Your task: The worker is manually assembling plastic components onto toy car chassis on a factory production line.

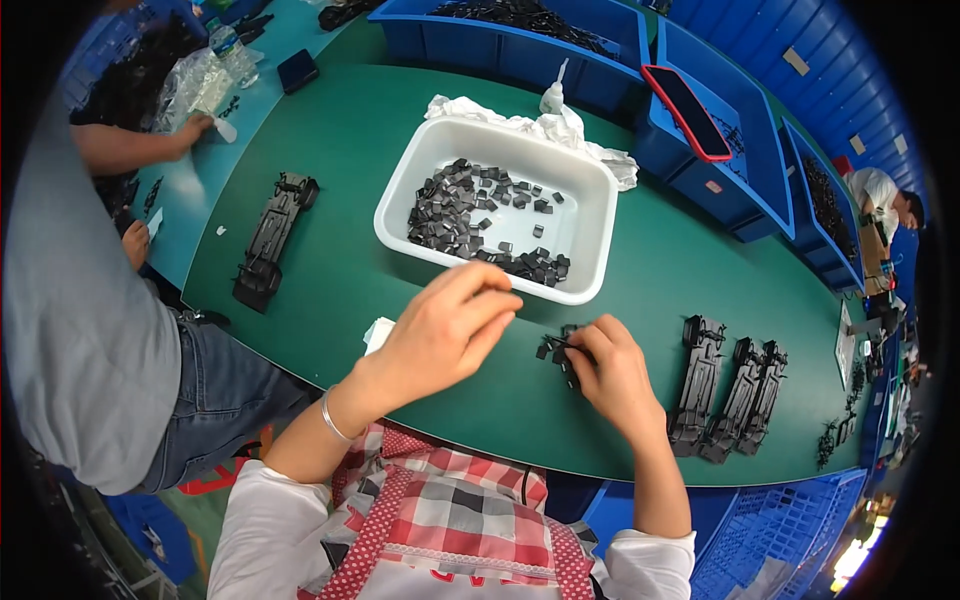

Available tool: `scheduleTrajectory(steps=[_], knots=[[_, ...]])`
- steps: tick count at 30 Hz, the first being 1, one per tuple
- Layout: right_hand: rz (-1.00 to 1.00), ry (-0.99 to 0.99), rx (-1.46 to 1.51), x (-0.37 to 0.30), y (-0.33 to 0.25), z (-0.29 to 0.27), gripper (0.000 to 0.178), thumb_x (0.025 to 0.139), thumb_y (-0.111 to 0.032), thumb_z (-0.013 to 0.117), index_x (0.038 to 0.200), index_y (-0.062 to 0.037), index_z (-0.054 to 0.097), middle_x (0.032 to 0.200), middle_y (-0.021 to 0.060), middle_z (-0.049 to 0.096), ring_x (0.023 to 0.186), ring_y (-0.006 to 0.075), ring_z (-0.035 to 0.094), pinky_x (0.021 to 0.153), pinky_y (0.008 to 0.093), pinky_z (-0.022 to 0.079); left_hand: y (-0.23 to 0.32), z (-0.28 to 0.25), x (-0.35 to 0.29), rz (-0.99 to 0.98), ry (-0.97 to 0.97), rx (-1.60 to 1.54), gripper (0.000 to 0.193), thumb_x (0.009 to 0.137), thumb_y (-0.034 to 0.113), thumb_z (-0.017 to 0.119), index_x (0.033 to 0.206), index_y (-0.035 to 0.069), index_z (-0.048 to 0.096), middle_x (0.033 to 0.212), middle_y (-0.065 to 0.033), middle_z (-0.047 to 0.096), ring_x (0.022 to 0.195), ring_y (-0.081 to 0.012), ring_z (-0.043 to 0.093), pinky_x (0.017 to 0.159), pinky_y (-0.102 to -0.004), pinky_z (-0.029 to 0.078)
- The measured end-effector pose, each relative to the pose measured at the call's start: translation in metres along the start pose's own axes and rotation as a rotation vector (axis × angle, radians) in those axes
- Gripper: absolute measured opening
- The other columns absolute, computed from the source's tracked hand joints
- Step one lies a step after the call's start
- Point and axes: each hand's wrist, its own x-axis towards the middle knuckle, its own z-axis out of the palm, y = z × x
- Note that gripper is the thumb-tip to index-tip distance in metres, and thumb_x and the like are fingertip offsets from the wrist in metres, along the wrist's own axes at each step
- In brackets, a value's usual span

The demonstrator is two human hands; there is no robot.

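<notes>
My left hand point(450, 325) hovers at the near rim of a white plastic tub point(393, 195), its fingers loosely curled and a little apart, with nothing visible between them. Inside the tub lie many small black square plastic pieces point(445, 205), heaped toward its left side. To the right, my right hand point(615, 375) is closed in a pinch on a small black plastic part point(574, 343) just above the table. More little black pieces point(545, 350) lie right beside those fingertips. My right fingers partly hide the part's shape.
Three black toy-car chassis point(697, 385) stand in a row at the right; another chassis point(272, 240) lies at the left. Blue bins point(510, 50) line the back, a red-edged phone point(688, 112) resting on one. White cloth point(610, 160) lies behind the tub. A co-worker's arm point(135, 145) reaches in at left.
</notes>
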Motion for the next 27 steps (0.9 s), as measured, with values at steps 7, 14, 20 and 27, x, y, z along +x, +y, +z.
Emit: scheduleTrajectory(steps=[7,14,20,27], knots=[[0.111,0.210,0.283,-0.020,-0.016,0.003,0.014,0.077,0.005,0.066,0.086,0.0012,0.056,0.082,0.0132,0.056,0.075,0.0296,0.057,0.066,0.0369,0.047,0.015,0.034,-0.021,-0.237,-0.161,-0.328,0.045,0.087,0.008,0.065,0.129,-0.001,0.050,0.111,-0.0146,0.057,0.090,-0.0208,0.061,0.072,-0.0304,0.052],[0.042,0.329,0.345,-0.033,-0.019,0.013,0.017,0.077,0.004,0.069,0.089,0.0002,0.058,0.083,0.0122,0.058,0.072,0.0263,0.060,0.063,0.0331,0.049,0.023,0.059,-0.015,-0.508,-0.387,-0.618,0.032,0.091,0.007,0.059,0.121,-0.004,0.057,0.090,-0.0125,0.064,0.079,-0.0204,0.064,0.068,-0.0277,0.052],[0.323,0.117,0.441,-0.040,-0.002,0.003,0.012,0.079,0.001,0.068,0.089,0.0020,0.061,0.079,0.0122,0.058,0.067,0.0266,0.061,0.064,0.0330,0.050,0.014,0.058,-0.004,-0.121,-0.389,-0.229,0.030,0.087,0.002,0.059,0.117,-0.002,0.061,0.085,-0.0136,0.058,0.071,-0.0262,0.058,0.066,-0.0353,0.047],[0.081,0.181,0.375,-0.049,0.014,0.006,0.009,0.081,-0.004,0.064,0.087,0.0031,0.060,0.081,0.0155,0.059,0.077,0.0358,0.060,0.066,0.0438,0.049,0.025,0.056,0.025,-0.098,-0.641,-0.107,0.035,0.089,0.005,0.059,0.123,-0.001,0.057,0.093,-0.0133,0.055,0.082,-0.0272,0.057,0.075,-0.0344,0.046]])
